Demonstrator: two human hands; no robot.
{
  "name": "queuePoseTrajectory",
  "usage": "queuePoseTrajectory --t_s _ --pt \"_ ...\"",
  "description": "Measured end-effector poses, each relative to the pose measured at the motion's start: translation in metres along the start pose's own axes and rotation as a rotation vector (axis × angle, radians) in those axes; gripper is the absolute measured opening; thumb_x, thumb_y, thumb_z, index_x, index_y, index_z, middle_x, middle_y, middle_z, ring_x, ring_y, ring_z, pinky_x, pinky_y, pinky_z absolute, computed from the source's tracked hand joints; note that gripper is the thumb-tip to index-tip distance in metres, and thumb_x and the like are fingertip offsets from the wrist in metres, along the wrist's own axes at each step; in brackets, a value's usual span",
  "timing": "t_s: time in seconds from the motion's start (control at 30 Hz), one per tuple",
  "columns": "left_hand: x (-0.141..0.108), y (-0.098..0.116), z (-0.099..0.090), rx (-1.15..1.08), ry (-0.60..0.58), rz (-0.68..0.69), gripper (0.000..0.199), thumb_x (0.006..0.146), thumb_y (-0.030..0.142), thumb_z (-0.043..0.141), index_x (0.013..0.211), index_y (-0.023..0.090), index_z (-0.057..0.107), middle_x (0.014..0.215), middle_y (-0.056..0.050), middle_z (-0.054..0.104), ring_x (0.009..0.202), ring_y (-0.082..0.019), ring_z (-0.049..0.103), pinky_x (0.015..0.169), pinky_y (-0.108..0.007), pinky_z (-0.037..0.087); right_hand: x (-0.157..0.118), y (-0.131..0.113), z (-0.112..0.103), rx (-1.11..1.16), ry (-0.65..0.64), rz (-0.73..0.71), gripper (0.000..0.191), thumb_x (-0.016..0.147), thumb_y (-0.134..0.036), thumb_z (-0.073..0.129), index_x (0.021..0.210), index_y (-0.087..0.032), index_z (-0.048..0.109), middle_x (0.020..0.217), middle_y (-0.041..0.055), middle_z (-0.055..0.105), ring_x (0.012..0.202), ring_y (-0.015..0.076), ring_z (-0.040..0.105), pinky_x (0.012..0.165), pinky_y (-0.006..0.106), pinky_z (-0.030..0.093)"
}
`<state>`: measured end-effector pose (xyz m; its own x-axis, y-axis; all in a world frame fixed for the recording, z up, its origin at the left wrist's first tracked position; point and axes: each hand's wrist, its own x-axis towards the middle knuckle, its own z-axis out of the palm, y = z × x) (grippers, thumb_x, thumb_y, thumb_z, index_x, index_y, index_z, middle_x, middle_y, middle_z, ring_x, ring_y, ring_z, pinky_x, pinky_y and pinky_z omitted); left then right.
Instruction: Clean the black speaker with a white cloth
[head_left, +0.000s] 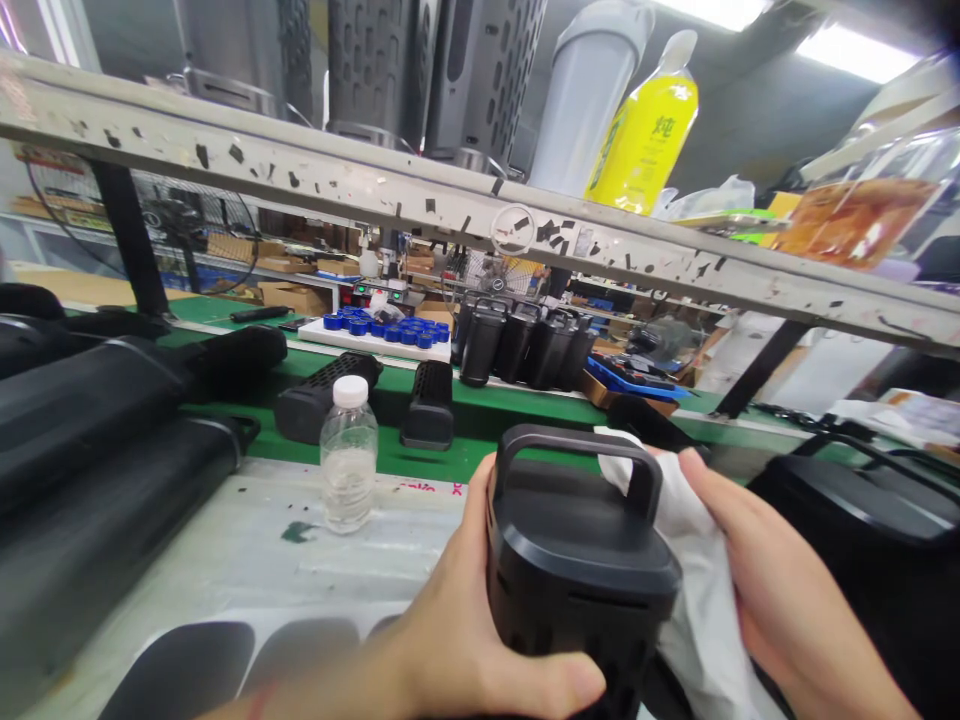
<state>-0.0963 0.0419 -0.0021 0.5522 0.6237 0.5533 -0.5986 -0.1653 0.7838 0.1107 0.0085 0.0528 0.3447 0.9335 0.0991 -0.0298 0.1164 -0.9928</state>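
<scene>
A black plastic housing (577, 550) with a carry handle on top stands upright in front of me. My left hand (457, 640) wraps around its left side, thumb across the lower front. My right hand (780, 590) presses a white cloth (690, 580) against the housing's right side, just under the handle. The lower part of the housing is cut off by the frame's bottom edge.
A small clear water bottle (349, 455) stands on the worktop to the left. Long black housings (97, 470) lie at far left, another black unit (862, 510) at right. A green conveyor (420, 455) carries black parts; a metal shelf rail (450, 205) crosses overhead.
</scene>
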Motion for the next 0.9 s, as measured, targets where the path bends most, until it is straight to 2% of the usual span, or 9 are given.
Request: queuePoseTrajectory --t_s 0.1,0.2,0.27,0.33,0.47,0.6,0.67,0.77,0.9 --pt "0.001 0.000 0.002 -0.027 0.001 0.014 0.094 0.066 0.008 0.081 0.142 0.027 0.029 0.143 -0.007 0.049 0.132 -0.024 0.052 0.114 -0.035 0.041 0.001 -0.029 0.017 0.051 -0.134 -0.062 0.052 0.072 -0.058 0.082 0.108 -0.020 0.075 0.104 0.0141 0.072 0.084 0.0281 0.072 0.069 0.029 0.061" --pt "-0.001 -0.001 0.002 -0.011 0.010 -0.013 0.100 0.065 0.011 0.083 0.144 0.027 0.025 0.149 -0.009 0.044 0.137 -0.027 0.047 0.116 -0.037 0.038 0.000 -0.051 0.034 -0.190 -0.204 -0.349 0.042 0.086 -0.060 0.070 0.104 -0.022 0.077 0.105 0.0115 0.072 0.088 0.0233 0.072 0.071 0.019 0.059" --pt "-0.004 -0.002 0.000 0.020 0.015 -0.039 0.103 0.065 0.014 0.084 0.146 0.027 0.021 0.149 -0.011 0.044 0.137 -0.030 0.047 0.117 -0.042 0.036 -0.003 -0.063 0.045 -0.369 -0.216 -0.544 0.031 0.094 -0.051 0.063 0.108 -0.026 0.076 0.103 0.0056 0.073 0.089 0.0174 0.072 0.075 0.013 0.056" --pt "-0.006 -0.003 -0.002 0.080 0.029 -0.042 0.104 0.065 0.018 0.085 0.146 0.027 0.020 0.151 -0.013 0.042 0.140 -0.032 0.044 0.118 -0.044 0.035 -0.006 -0.072 0.055 -0.474 -0.261 -0.672 0.024 0.095 -0.031 0.057 0.112 -0.027 0.074 0.098 -0.0009 0.074 0.089 0.0115 0.071 0.077 0.008 0.054" --pt "-0.004 -0.003 -0.005 0.137 0.072 -0.051 0.110 0.065 0.026 0.085 0.150 0.023 0.016 0.158 -0.016 0.032 0.150 -0.034 0.029 0.123 -0.045 0.029 -0.006 -0.077 0.059 -0.615 -0.467 -0.741 0.044 0.090 -0.009 0.041 0.126 -0.021 0.065 0.115 -0.0057 0.069 0.105 0.0067 0.066 0.091 0.009 0.052" --pt "0.001 -0.001 -0.004 0.136 0.076 -0.096 0.106 0.072 0.030 0.081 0.152 0.025 0.011 0.156 -0.016 0.037 0.144 -0.032 0.040 0.120 -0.042 0.037 0.003 -0.071 0.058 -0.906 -0.590 -0.862 0.039 0.099 -0.008 0.047 0.137 -0.016 0.054 0.139 -0.0031 0.055 0.127 0.0068 0.051 0.111 0.016 0.040" --pt "0.001 -0.002 -0.004 0.134 0.077 -0.093 0.107 0.075 0.031 0.080 0.153 0.027 0.008 0.156 -0.015 0.039 0.141 -0.032 0.045 0.117 -0.041 0.042 0.007 -0.068 0.061 -1.049 -0.557 -0.928 0.035 0.099 -0.011 0.055 0.134 -0.014 0.057 0.133 -0.0003 0.059 0.123 0.0112 0.054 0.108 0.023 0.043" --pt "-0.001 -0.004 -0.002 0.128 0.114 -0.121 0.110 0.073 0.037 0.082 0.154 0.027 0.008 0.154 -0.015 0.042 0.137 -0.034 0.049 0.113 -0.043 0.046 0.014 -0.064 0.065 -1.152 -0.424 -1.004 0.019 0.099 -0.029 0.064 0.114 -0.019 0.070 0.105 -0.0005 0.071 0.098 0.0199 0.065 0.095 0.040 0.042" --pt "-0.001 -0.002 0.001 0.145 0.226 -0.214 0.117 0.068 0.044 0.085 0.155 0.025 0.008 0.151 -0.015 0.046 0.136 -0.034 0.051 0.113 -0.043 0.046 0.028 -0.041 0.043 -0.758 -0.332 -0.788 0.027 0.103 -0.041 0.055 0.098 -0.023 0.074 0.100 -0.0056 0.072 0.094 0.0147 0.066 0.082 0.026 0.043"
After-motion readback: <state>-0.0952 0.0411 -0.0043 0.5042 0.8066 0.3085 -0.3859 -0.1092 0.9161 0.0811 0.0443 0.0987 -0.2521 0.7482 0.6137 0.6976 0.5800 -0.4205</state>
